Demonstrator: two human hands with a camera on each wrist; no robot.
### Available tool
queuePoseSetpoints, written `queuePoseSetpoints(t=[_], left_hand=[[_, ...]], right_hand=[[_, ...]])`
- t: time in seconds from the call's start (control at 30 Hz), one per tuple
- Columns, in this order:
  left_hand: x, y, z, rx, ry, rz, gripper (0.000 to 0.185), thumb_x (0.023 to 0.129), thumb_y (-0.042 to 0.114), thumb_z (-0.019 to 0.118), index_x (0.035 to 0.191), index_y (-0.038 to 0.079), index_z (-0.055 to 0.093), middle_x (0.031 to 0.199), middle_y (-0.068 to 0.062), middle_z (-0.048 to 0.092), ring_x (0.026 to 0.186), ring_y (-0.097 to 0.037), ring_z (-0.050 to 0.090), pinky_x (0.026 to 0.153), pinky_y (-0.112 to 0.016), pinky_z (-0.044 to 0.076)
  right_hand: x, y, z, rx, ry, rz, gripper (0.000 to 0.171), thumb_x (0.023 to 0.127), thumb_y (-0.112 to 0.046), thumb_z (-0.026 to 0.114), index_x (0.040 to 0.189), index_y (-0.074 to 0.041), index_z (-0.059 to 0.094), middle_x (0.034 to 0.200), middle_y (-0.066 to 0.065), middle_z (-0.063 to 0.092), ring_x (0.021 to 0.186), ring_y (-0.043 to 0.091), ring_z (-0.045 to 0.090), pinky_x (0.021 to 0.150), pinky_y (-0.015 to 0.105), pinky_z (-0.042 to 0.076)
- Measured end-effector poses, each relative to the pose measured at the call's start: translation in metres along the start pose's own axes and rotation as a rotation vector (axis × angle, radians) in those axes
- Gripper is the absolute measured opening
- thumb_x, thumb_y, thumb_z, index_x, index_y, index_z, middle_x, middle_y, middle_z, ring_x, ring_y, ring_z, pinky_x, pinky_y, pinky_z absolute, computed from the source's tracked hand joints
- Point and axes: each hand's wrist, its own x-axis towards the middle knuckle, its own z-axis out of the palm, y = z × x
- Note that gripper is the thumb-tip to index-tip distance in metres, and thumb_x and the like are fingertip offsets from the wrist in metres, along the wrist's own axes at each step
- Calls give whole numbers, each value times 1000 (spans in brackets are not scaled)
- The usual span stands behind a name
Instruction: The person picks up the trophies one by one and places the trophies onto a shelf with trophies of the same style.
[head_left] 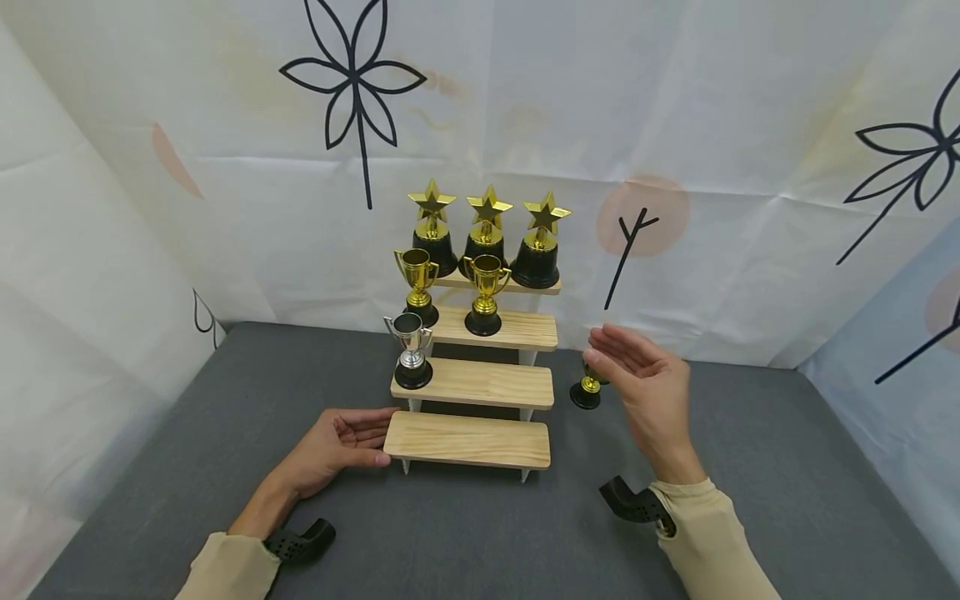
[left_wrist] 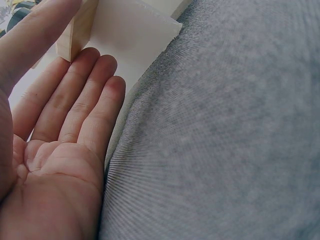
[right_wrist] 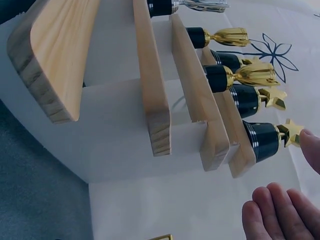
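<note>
I have the table (head_left: 795, 458) under both hands and, on it, the stand (head_left: 487, 383) between them; the left hand (head_left: 330, 450) is extended and relaxed, its fingertips seeming to touch the stand's left side; the right hand (head_left: 645, 383), the nearer to the loose cup (head_left: 586, 395), has fingers gently bent, thumb apart, palm toward the stand, a wide grip holding nothing; the loose cup looks upright, just left of that grip, top partly hidden.

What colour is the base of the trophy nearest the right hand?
The trophy base is black; the head view shows it best.
</note>
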Motion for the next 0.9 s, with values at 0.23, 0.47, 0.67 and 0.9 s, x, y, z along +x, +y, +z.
queuePoseSetpoints(t=[0.23, 0.47, 0.67, 0.9], left_hand=[[0, 0, 0, 3, 2, 3, 76, 83, -5, 80, 144, -21, 38, 144, -39, 43, 123, -19, 61, 101, -35, 52], [0, 0, 0, 5, 1, 1, 76, 82, -5, 80, 144, -22, 38, 144, -39, 43, 123, -19, 61, 101, -35, 52], [0, 1, 0, 4, -1, 3, 76, 83, -5, 80, 144, -22, 38, 144, -39, 43, 123, -19, 61, 101, -35, 52], [0, -1, 0, 12, -4, 12, 75, 83, -5, 79, 144, -21, 38, 145, -39, 43, 123, -18, 61, 101, -35, 52]], right_hand=[[1, 5, -7, -37, 35, -4, 42, 83, 19, 73, 124, 12, 65, 112, 10, 75, 102, 19, 72, 90, 31, 60], [5, 14, -20, -129, 72, -21, 42, 83, 14, 77, 124, 8, 67, 114, 13, 73, 104, 20, 71, 91, 28, 59], [10, 27, -31, -253, 113, -14, 43, 84, 7, 80, 124, 8, 68, 116, 15, 73, 103, 16, 71, 90, 23, 58], [12, 42, -38, -333, 112, 6, 45, 85, 2, 81, 127, 8, 66, 120, 23, 70, 102, 9, 70, 89, 19, 57]])
